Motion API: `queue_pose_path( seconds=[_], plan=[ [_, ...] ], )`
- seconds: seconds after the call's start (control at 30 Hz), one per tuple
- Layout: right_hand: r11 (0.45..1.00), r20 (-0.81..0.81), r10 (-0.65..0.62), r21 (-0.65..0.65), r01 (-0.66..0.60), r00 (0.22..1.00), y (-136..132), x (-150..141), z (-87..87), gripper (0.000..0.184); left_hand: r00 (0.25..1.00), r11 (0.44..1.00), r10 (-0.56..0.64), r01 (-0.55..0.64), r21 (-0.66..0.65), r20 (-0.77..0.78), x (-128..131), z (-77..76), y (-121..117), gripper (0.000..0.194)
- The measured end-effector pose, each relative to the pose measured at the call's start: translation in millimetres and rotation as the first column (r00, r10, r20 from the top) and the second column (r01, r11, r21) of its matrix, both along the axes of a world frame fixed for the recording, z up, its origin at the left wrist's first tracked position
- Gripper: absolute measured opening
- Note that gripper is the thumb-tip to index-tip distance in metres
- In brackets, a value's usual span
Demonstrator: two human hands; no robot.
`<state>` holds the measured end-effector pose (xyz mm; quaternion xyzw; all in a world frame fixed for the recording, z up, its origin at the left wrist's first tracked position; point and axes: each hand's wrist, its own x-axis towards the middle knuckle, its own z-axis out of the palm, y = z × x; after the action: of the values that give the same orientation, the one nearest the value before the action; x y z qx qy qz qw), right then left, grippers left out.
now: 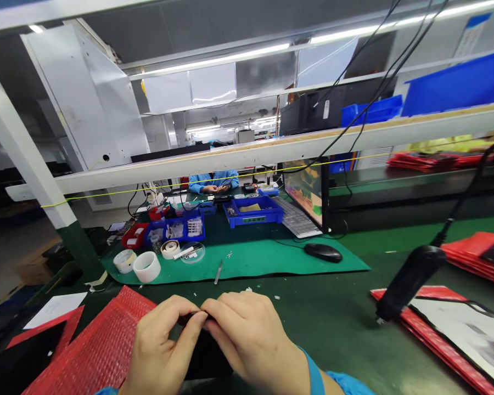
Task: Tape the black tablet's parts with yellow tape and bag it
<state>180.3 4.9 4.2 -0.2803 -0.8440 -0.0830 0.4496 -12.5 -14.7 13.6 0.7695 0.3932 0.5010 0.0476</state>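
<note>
My left hand point(162, 345) and my right hand point(253, 334) meet at the front of the bench, thumbs and fingertips pinched close together. Between and below them is a flat black panel point(208, 356), its upper edge at my fingertips. Most of it is hidden by the hands, so its exact kind does not show. Left of my left hand lies a red bubble-wrap bag point(94, 340). Beyond the fingertips, a pair of tweezers point(219, 270) rests on the green mat point(255, 258).
Tape rolls point(147, 267) and blue parts bins point(195, 227) stand at back left. A laptop point(307, 197) and mouse point(323, 252) are behind the mat. At right hangs a black electric screwdriver point(411, 282) over stacked red bags point(432, 340). Across the bench sits a person point(214, 180).
</note>
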Motion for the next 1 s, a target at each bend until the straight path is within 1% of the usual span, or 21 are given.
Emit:
queue_pose_path(
  seconds=[0.1,0.23,0.4,0.57,0.63,0.73,0.83,0.93,1.0],
  plan=[
    [0.998,0.0,0.02,-0.065,-0.02,1.0,0,0,-1.7,0.031,0.999,0.999,-0.049,0.049,-0.015,-0.001,-1,0.9,-2,0.018],
    [0.993,0.013,0.006,-0.118,-0.004,1.0,1,0,-4.0,0.032,0.996,0.996,-0.086,0.085,-0.03,-0.025,-3,0.8,-3,0.019],
    [0.995,0.027,-0.005,-0.098,0.008,1.0,1,-1,-6.7,0.037,0.988,0.988,-0.144,0.141,-0.066,-0.055,-6,-2.4,-2,0.021],
    [0.997,0.032,0.018,-0.081,-0.016,0.999,2,-1,-5.0,0.039,0.986,0.978,-0.168,0.165,-0.129,-0.017,-9,0.9,-6,0.022],
    [0.997,0.034,0.017,-0.08,-0.014,0.999,2,-1,-4.3,0.039,0.983,0.964,-0.183,0.181,-0.194,0.01,-11,2.0,-7,0.023],
    [0.996,0.04,0.015,-0.087,-0.012,0.999,3,0,-4.4,0.038,0.976,0.927,-0.209,0.217,-0.305,0.059,-15,1.6,-6,0.027],
    [0.996,0.037,0.016,-0.088,-0.013,0.999,3,0,-5.4,0.038,0.973,0.892,-0.212,0.23,-0.389,0.088,-19,1.5,-3,0.033],
    [0.996,0.024,0.016,-0.084,-0.014,1.0,3,0,-6.5,0.039,0.97,0.861,-0.22,0.242,-0.447,0.1,-24,3.3,0,0.037],
    [0.996,0.025,0.021,-0.088,-0.019,0.999,3,-1,-6.7,0.04,0.966,0.849,-0.223,0.258,-0.461,0.13,-27,4.8,2,0.037]
  ],
)
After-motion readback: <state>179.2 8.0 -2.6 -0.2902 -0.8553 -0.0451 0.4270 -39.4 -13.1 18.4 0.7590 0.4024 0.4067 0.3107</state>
